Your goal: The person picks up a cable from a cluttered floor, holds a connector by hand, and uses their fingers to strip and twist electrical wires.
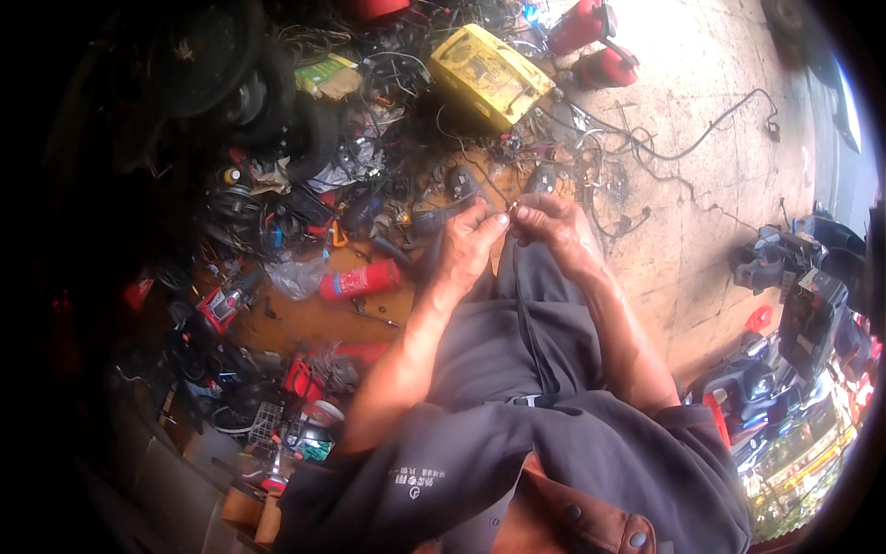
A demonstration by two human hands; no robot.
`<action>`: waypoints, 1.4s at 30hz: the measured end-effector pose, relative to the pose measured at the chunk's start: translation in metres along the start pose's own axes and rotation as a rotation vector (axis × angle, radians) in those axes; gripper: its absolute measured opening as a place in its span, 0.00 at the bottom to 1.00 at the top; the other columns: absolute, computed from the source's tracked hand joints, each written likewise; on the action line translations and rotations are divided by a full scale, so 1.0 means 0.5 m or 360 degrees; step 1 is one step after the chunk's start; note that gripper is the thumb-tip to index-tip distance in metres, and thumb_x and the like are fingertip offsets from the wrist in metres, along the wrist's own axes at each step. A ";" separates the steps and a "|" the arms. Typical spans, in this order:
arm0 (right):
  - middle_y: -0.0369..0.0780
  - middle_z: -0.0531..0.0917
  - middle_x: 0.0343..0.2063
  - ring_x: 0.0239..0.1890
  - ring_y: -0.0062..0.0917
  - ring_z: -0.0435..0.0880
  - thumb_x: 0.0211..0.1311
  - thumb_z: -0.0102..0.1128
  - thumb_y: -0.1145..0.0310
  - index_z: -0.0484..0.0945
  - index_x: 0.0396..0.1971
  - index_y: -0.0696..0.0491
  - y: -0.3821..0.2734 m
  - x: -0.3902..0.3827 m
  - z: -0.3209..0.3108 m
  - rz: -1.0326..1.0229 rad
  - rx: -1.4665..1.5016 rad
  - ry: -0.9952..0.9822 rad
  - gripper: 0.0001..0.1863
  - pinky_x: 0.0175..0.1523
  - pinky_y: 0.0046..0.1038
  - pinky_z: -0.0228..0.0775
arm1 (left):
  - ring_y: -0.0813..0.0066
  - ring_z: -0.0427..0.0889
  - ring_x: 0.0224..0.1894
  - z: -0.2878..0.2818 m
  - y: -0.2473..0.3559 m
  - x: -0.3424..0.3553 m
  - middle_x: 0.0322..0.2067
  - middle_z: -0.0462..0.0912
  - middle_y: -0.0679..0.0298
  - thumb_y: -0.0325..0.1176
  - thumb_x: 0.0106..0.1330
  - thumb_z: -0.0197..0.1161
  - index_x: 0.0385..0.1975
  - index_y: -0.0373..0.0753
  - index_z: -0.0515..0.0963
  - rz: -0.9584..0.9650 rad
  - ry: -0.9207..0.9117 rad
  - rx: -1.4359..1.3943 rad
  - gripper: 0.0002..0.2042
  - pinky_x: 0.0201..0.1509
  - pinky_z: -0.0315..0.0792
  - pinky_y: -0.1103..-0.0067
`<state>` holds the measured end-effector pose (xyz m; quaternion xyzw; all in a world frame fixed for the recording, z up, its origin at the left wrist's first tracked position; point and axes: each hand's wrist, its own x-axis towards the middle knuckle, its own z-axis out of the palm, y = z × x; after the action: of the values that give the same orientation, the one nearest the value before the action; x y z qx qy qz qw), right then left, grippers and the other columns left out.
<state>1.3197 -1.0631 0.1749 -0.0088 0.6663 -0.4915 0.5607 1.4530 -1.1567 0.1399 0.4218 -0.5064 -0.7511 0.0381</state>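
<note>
In front of my lap, both my hands meet at the end of a thin dark cable (488, 176). My left hand (469, 242) is closed in a pinch, thumb tip close to the cable's end. Opposite it, my right hand (559, 233) pinches the same end between thumb and fingers. A small shiny bit shows between the fingertips, too small to make out. From there the cable runs up and away toward a yellow box-shaped case (489, 76), dirty on top. My shoes show just beyond the hands.
A red cylinder (362, 279) lies on the floor to the left, amid heaps of cables and parts. Tyres (263, 97) are at the far left. Two red extinguisher-like bottles (609, 67) stand beyond the yellow case. A black cable (697, 148) winds over the floor at right, near dark machine parts (812, 319).
</note>
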 end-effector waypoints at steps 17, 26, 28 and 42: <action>0.41 0.80 0.27 0.30 0.25 0.79 0.55 0.56 0.65 0.78 0.35 0.58 -0.004 0.007 0.027 -0.0114 -0.0480 0.0142 0.13 0.36 0.26 0.69 | 0.86 0.73 0.30 0.000 0.012 0.018 0.27 0.77 0.67 0.26 0.57 0.54 0.33 0.31 0.76 -0.0034 -0.0025 0.0273 0.08 0.32 0.69 0.85; 0.41 0.76 0.23 0.28 0.32 0.78 0.49 0.57 0.70 0.77 0.26 0.55 0.004 0.015 0.018 -0.0766 -0.0936 0.0204 0.05 0.33 0.31 0.70 | 0.83 0.74 0.22 -0.044 0.064 0.082 0.24 0.77 0.67 0.27 0.58 0.58 0.37 0.33 0.75 -0.0309 -0.0634 0.0112 0.09 0.25 0.67 0.85; 0.41 0.74 0.21 0.26 0.34 0.77 0.47 0.57 0.71 0.75 0.22 0.54 0.000 0.020 0.011 -0.1073 -0.1328 0.0206 0.03 0.32 0.33 0.70 | 0.82 0.74 0.22 -0.047 0.057 0.095 0.23 0.77 0.68 0.27 0.58 0.58 0.35 0.34 0.76 -0.0224 -0.0690 0.0243 0.07 0.26 0.67 0.84; 0.44 0.76 0.25 0.28 0.33 0.77 0.53 0.53 0.70 0.75 0.28 0.56 0.018 0.077 -0.019 -0.0161 -0.0895 -0.0211 0.06 0.31 0.30 0.67 | 0.69 0.81 0.32 -0.028 0.001 0.083 0.28 0.81 0.55 0.28 0.55 0.60 0.35 0.37 0.78 0.0702 -0.0086 0.0964 0.08 0.36 0.72 0.78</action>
<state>1.3031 -1.0739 0.1392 -0.2291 0.7371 -0.3133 0.5532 1.4358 -1.1874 0.1139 0.2749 -0.7851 -0.5519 0.0592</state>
